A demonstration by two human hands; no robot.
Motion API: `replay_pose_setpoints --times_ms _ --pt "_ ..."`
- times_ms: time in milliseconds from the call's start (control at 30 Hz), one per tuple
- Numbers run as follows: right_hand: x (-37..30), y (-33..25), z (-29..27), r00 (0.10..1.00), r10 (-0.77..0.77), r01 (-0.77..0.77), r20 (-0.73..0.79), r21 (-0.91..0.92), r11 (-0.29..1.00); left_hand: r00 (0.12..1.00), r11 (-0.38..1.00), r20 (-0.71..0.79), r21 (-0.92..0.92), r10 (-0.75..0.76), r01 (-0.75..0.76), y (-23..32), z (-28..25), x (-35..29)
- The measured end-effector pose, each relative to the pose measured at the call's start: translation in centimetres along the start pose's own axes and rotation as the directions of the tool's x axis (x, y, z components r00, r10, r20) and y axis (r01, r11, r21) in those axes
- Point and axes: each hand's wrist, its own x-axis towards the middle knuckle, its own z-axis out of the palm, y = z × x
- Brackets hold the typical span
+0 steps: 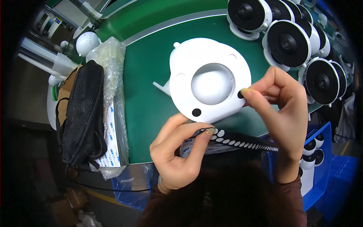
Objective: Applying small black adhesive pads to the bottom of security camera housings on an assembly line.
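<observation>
A white camera housing (210, 51) lies tilted on the green bench with its round base facing me. One black round pad (196, 112) sits in the lower left of that base. My right hand (289, 109) pinches a second black round pad (239, 95) between thumb and forefinger, against the base's lower right edge. My left hand (177, 151) is closed on a black strip (242, 142) dotted with white circles, just below the housing; its forefinger is near the base's rim. The strip trails rightward behind my right wrist. Two shallow round recesses show higher on the base.
Several white cameras with black faces (286, 44) crowd the bench's far right. To the left lie a black mesh pouch (84, 113), clear plastic wrap (111, 68) and a printed white sheet (112, 142). A blue bin (321, 166) with more cameras stands at the lower right.
</observation>
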Motion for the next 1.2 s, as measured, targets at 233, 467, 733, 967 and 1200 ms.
replay_pose_setpoints --times_ms 233,467,733,967,1200 --pt "-3.2 1.2 0.7 0.906 -0.391 0.356 -0.162 -0.208 0.911 0.992 0.989 0.041 0.094 -0.116 0.111 0.9 -1.5 -1.5" --pt "-5.5 1.0 1.9 0.920 -0.392 0.389 0.020 -0.186 0.902 0.982 0.976 0.018 -0.109 -0.187 0.188 1.8 -1.0 -2.0" --pt "-5.9 1.1 1.9 0.933 -0.360 0.353 -0.020 -0.159 0.922 0.984 0.986 0.069 -0.033 -0.163 0.165 2.3 -0.8 -2.4" --pt "-6.1 1.4 2.1 0.891 -0.441 0.420 -0.104 -0.177 0.890 0.993 0.995 0.059 0.012 -0.104 0.103 2.3 -0.3 -2.4" --pt "-5.9 0.7 1.7 0.925 -0.380 0.367 -0.028 -0.202 0.908 0.999 0.998 -0.029 0.064 -0.013 0.015 2.1 0.1 -2.3"
